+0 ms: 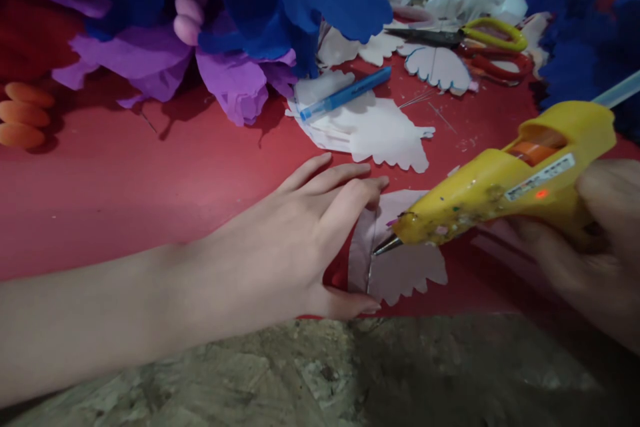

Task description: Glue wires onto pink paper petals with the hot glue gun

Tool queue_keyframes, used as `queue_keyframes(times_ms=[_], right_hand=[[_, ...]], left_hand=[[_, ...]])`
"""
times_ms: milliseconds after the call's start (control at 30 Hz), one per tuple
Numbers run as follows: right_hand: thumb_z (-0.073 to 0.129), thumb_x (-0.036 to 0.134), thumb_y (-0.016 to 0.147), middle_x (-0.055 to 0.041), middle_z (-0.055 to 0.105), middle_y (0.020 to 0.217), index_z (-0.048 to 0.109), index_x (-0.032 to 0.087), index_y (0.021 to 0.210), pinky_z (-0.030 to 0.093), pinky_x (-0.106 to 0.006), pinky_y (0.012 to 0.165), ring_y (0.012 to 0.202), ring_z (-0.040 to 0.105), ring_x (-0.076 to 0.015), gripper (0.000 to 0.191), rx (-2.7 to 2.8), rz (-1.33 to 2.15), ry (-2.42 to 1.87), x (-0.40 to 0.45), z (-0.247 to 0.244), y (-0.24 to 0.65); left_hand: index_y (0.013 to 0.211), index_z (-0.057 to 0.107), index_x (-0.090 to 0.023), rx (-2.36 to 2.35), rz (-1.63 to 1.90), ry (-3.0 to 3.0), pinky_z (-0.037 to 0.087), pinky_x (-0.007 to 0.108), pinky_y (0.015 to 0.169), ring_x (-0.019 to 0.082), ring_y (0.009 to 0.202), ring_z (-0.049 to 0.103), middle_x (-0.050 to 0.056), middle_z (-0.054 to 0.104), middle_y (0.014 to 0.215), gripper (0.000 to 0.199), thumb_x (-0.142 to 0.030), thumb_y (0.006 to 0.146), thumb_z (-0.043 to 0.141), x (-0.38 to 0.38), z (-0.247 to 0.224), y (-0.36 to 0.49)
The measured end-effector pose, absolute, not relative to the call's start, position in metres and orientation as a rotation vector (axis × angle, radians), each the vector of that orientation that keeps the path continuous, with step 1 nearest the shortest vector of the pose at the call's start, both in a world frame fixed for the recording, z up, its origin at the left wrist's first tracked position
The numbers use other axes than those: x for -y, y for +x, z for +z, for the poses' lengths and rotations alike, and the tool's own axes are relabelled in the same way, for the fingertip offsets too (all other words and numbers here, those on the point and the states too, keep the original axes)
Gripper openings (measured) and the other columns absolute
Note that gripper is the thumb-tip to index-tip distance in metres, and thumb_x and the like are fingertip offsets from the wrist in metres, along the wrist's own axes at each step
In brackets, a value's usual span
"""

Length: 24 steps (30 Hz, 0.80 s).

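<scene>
Across the far side of the red-covered desk (125, 173) lie big blue and purple crepe-paper flowers (260, 20), a stack of white scalloped paper petals (380, 133) with a blue pen (345, 93) lying on it, yellow-handled scissors (465, 33) and red-handled scissors (495, 67) among more white cut-outs, and three orange oval foam pieces (23, 115) at the left edge; none of these lies between the hands and the work. The yellow hot-glue gun (505, 187) has its long axis running from upper right to lower left, a clear glue stick (620, 90) poking from its back end and its metal nozzle (386, 245) pointing down-left onto the pale pink scalloped paper petal (405, 267) that lies flat near the front edge of the desk. The right hand (595, 247) is closed round the gun's grip at the right. The left hand (310, 240) lies flat and open, fingers spread, pressing the petal's left edge, thumb at its lower corner, fingertips just beside the nozzle.
</scene>
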State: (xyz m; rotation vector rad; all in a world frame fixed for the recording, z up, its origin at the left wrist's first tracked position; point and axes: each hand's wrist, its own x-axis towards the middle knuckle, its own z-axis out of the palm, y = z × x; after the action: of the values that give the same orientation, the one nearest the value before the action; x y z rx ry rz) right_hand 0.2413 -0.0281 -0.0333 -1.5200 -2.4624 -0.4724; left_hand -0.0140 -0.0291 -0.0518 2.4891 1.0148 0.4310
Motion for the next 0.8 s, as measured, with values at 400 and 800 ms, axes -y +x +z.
queue_keyframes(times_ms=[400,800], right_hand=[[0.038,0.036,0.087,-0.0106,0.057,0.078,0.051,0.014,0.081,0.023,-0.03,0.044,0.064,0.051,-0.018,0.027,2.447,-0.702,-1.338,0.018,-0.038,0.245],[0.05,0.028,0.082,-0.0133,0.061,0.079,0.058,0.01,0.089,0.035,-0.029,0.046,0.073,0.061,-0.0252,0.021,2.421,-0.817,-1.299,0.012,-0.041,0.247]], left_hand=[[0.118,0.043,-0.007,-0.948,0.509,2.502,0.025,0.044,0.11,0.03,0.127,0.038,0.019,0.052,0.127,0.073,-0.047,0.064,0.072,0.029,-0.054,-0.015],[0.118,0.044,-0.005,-0.981,0.492,2.513,0.028,0.041,0.108,0.029,0.124,0.042,0.02,0.052,0.127,0.076,-0.048,0.062,0.072,0.029,-0.054,-0.015]])
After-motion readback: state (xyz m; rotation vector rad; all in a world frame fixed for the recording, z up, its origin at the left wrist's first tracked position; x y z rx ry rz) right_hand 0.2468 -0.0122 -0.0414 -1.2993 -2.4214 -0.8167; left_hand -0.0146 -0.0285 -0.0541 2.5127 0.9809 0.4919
